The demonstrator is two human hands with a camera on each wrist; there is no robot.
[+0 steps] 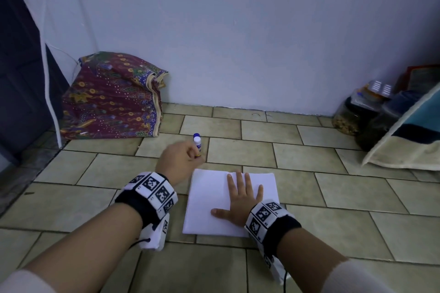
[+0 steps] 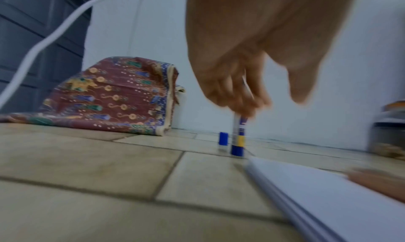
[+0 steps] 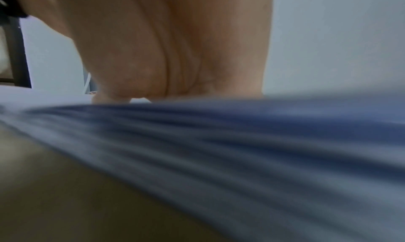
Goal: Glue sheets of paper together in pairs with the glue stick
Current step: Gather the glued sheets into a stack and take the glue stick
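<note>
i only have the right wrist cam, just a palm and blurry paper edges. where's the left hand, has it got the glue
Observer: Yes. The left hand pinches the top of the glue stick, which stands upright on the floor tiles just beyond the paper stack.
Operator: cap on or off
Observer: Off, it seems: a blue cap stands on the floor beside the stick.
Operator: right hand fingers curled?
Observer: No, the right hand lies flat on the stack, fingers straight and spread.
</note>
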